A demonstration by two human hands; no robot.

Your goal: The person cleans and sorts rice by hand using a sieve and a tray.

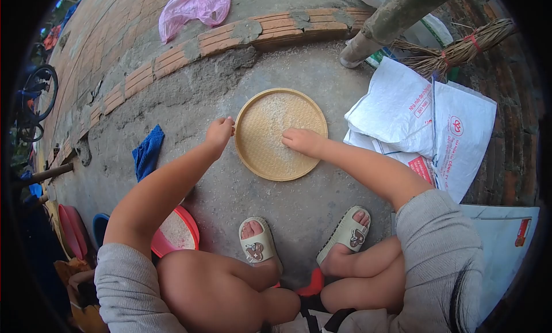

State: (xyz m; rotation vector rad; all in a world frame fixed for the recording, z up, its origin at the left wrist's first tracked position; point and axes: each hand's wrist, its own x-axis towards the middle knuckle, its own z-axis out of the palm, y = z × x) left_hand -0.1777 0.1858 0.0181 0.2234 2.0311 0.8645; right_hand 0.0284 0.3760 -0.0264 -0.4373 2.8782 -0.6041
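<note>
A round woven bamboo winnowing tray [256, 155] rests on the concrete floor in front of my feet. Pale rice-like grains [282, 112] are strewn across its middle and upper part. At the tray's left rim, my left hand [220, 133] is closed, its fingertips on the edge. My right hand [303, 141] reaches in from the right over the middle of the tray. Its fingers are bunched together down at the grains, and what they pinch is too small to make out.
A red basin [192, 224] of pale grain stands by my left knee, partly hidden. A blue cloth [148, 152] lies left of the tray. Folded white sacks [397, 109] lie to the right, near a pole [379, 31] and a straw bundle [460, 54]. Behind runs a brick edge [276, 28].
</note>
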